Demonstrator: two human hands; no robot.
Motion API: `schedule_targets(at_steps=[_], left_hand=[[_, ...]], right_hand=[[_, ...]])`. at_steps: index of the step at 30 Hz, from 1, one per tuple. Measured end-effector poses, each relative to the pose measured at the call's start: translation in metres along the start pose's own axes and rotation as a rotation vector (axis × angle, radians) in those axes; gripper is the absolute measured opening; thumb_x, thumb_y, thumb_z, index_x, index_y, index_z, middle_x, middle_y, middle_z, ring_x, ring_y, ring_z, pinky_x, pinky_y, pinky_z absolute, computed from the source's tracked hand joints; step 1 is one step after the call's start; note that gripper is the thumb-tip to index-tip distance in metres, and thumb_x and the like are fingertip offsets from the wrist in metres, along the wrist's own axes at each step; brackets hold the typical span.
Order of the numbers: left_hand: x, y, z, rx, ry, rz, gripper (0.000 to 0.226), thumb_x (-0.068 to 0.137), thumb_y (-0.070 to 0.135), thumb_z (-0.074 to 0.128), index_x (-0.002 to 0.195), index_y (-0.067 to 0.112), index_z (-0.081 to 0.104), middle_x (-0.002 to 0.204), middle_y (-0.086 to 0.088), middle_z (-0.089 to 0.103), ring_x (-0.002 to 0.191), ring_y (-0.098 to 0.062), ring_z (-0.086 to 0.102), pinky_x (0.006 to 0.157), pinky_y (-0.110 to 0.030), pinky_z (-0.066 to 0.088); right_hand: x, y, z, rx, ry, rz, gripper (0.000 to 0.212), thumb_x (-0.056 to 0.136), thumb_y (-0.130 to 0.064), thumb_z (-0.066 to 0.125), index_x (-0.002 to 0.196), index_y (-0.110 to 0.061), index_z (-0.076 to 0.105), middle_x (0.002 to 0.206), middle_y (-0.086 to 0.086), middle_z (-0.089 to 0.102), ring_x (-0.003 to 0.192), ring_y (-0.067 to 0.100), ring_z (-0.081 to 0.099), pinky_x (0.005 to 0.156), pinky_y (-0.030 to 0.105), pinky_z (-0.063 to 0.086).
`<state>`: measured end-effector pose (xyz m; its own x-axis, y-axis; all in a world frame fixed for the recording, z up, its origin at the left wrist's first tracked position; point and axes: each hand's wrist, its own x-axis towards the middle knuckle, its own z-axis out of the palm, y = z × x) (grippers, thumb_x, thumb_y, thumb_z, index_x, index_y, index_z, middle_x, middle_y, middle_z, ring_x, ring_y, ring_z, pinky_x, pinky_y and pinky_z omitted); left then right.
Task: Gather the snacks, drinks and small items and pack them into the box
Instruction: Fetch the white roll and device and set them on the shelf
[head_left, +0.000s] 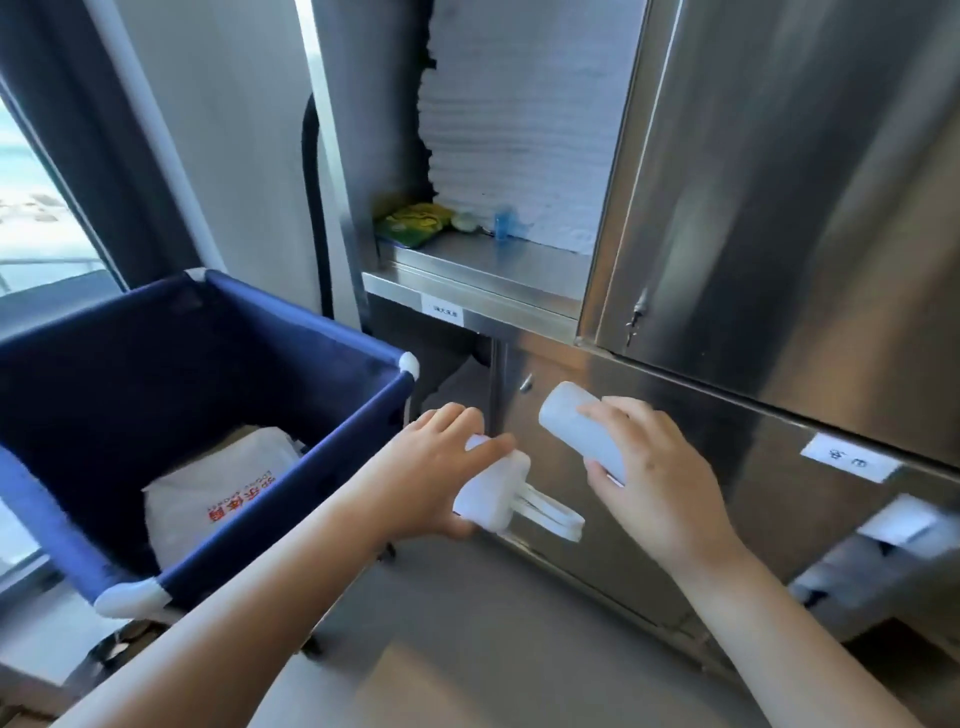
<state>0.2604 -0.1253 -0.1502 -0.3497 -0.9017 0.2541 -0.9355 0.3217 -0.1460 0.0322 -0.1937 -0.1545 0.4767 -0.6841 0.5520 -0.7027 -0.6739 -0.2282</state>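
Low in the centre of the frame, the left hand (441, 467) grips a soft white packet with trailing loops (493, 493); just right of it, the right hand (660, 483) curls round a tilted pale white cylinder (582, 431); this looks like the carrying step. The open dark-blue fabric box (291, 317) stands at lower left, holding a white bag with red print (223, 493); next, both items probably need swinging left and lowering inside; a yellow-green snack packet (413, 223) lies on the steel shelf (493, 260) above.
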Motion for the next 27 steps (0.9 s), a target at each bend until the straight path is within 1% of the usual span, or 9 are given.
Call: schedule_targets(at_steps=[2,6,9,12,15,18,20,23,27], left_hand=[[-0.006,-0.019,0.001,0.023,0.004,-0.029,0.083,0.044,0.048,0.080,0.119,0.024,0.056,0.097,-0.002,0.056,0.086,-0.021,0.054,0.072,-0.028,0.049],[-0.004,-0.057,-0.003,0.032,-0.016,-0.044,0.082,0.050,0.046,0.079,0.124,0.023,0.052,0.104,-0.004,0.053,0.092,-0.022,0.051,0.081,-0.032,0.050],[0.004,-0.086,-0.008,0.063,0.021,-0.061,0.083,0.047,0.045,0.079,0.122,0.023,0.052,0.102,-0.005,0.054,0.091,-0.024,0.053,0.079,-0.034,0.052],[0.012,-0.121,-0.002,0.118,0.032,-0.080,0.087,0.045,0.048,0.080,0.121,0.023,0.047,0.100,-0.004,0.053,0.087,-0.023,0.052,0.075,-0.032,0.052],[0.028,-0.163,0.011,0.162,0.031,-0.098,0.086,0.046,0.049,0.079,0.123,0.024,0.049,0.100,-0.003,0.051,0.086,-0.021,0.049,0.074,-0.030,0.050],[0.052,-0.204,0.022,0.192,-0.002,-0.106,0.089,0.046,0.052,0.079,0.124,0.025,0.046,0.100,-0.002,0.051,0.087,-0.020,0.049,0.075,-0.029,0.048],[0.072,-0.230,0.028,0.163,-0.031,-0.099,0.090,0.048,0.054,0.079,0.127,0.026,0.045,0.104,-0.003,0.052,0.090,-0.021,0.050,0.076,-0.030,0.049],[0.101,-0.259,0.042,0.143,-0.050,-0.078,0.089,0.051,0.056,0.079,0.129,0.026,0.046,0.109,-0.004,0.052,0.096,-0.022,0.049,0.080,-0.031,0.048],[0.137,-0.286,0.063,0.086,-0.084,-0.031,0.087,0.058,0.054,0.077,0.133,0.028,0.041,0.114,-0.004,0.048,0.101,-0.022,0.044,0.084,-0.030,0.045]], right_hand=[[0.022,-0.009,0.016,0.008,-0.024,-0.029,0.051,0.068,-0.008,0.075,0.115,-0.020,0.059,0.114,-0.002,0.058,0.097,0.022,0.056,0.060,0.032,0.050],[0.066,-0.024,0.050,0.049,-0.103,-0.053,0.046,0.078,-0.014,0.070,0.122,-0.021,0.057,0.121,-0.001,0.056,0.108,0.026,0.053,0.073,0.037,0.050],[0.104,-0.030,0.074,0.084,-0.113,-0.097,0.047,0.077,-0.013,0.070,0.122,-0.019,0.058,0.120,0.002,0.057,0.107,0.026,0.054,0.080,0.038,0.048],[0.145,-0.034,0.108,0.107,-0.111,-0.123,0.048,0.077,-0.014,0.068,0.124,-0.021,0.056,0.121,0.002,0.056,0.106,0.026,0.055,0.077,0.041,0.051],[0.184,-0.034,0.150,0.178,-0.097,-0.148,0.049,0.077,-0.012,0.068,0.124,-0.019,0.055,0.119,0.005,0.056,0.105,0.028,0.054,0.078,0.037,0.048],[0.219,-0.030,0.181,0.202,-0.085,-0.131,0.049,0.076,-0.011,0.068,0.122,-0.019,0.056,0.118,0.003,0.056,0.104,0.028,0.054,0.075,0.036,0.047],[0.240,-0.022,0.195,0.199,-0.079,-0.101,0.049,0.076,-0.012,0.069,0.122,-0.020,0.055,0.118,0.001,0.056,0.103,0.027,0.053,0.073,0.036,0.048],[0.267,-0.006,0.211,0.192,-0.066,-0.061,0.050,0.077,-0.014,0.069,0.124,-0.022,0.054,0.120,-0.001,0.054,0.106,0.025,0.052,0.076,0.037,0.048],[0.297,0.015,0.229,0.161,-0.044,-0.044,0.049,0.074,-0.012,0.071,0.120,-0.019,0.056,0.117,0.001,0.056,0.102,0.028,0.053,0.074,0.039,0.049]])
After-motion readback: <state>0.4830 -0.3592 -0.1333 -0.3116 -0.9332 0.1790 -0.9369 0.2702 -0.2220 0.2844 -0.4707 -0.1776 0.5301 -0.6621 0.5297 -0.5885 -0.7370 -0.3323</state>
